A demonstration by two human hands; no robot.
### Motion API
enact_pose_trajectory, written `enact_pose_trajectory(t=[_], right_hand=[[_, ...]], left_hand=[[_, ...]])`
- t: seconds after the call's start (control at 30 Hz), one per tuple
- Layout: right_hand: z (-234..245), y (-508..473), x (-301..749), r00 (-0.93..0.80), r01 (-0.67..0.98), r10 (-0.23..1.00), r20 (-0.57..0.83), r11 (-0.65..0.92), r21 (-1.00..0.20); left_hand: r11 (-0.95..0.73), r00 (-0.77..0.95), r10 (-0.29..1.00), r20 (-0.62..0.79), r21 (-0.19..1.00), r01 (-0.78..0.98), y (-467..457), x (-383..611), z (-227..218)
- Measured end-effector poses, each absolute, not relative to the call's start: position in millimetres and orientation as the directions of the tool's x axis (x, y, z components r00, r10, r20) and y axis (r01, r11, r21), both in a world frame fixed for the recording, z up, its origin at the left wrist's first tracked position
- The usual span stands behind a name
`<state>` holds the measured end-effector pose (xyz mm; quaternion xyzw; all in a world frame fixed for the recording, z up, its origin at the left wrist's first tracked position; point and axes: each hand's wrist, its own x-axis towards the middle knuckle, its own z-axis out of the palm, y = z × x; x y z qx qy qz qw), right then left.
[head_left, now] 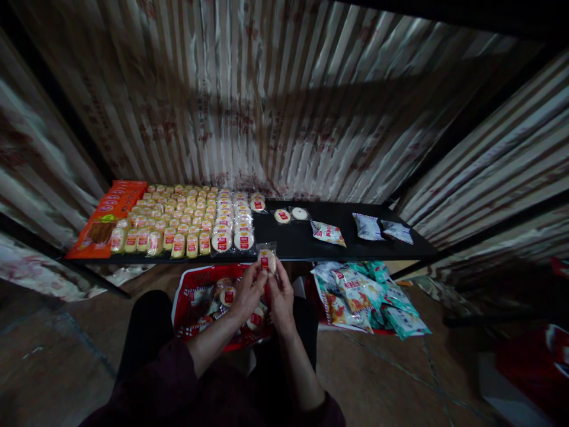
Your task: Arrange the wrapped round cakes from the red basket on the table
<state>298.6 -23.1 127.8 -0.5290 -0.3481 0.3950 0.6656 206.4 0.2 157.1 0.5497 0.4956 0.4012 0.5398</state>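
Note:
Between both hands is a round, pale packaged cake in a clear wrapper with a red label, just in front of the shelf edge. My left hand is closed on its left side, and my right hand pinches its right side. Below them a red basket holds several similar round packs, partly covered by my arms. Rows of the same round packs stand on the black shelf, with one pack at the back and two lying to the right.
Left on the shelf are many small yellow wrapped cakes and orange packets. To the right lie a white-red bag and two silvery bags. A second basket overflows with snack bags. A striped curtain hangs behind.

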Motion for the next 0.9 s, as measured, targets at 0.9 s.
enact_pose_trajectory(t=[0.9], right_hand=[[130, -32, 293, 0.391, 0.535, 0.828, 0.403, 0.152, -0.831]], left_hand=[[0.432, 0.202, 0.894, -0.399, 0.656, -0.619, 9, 200, 154]])
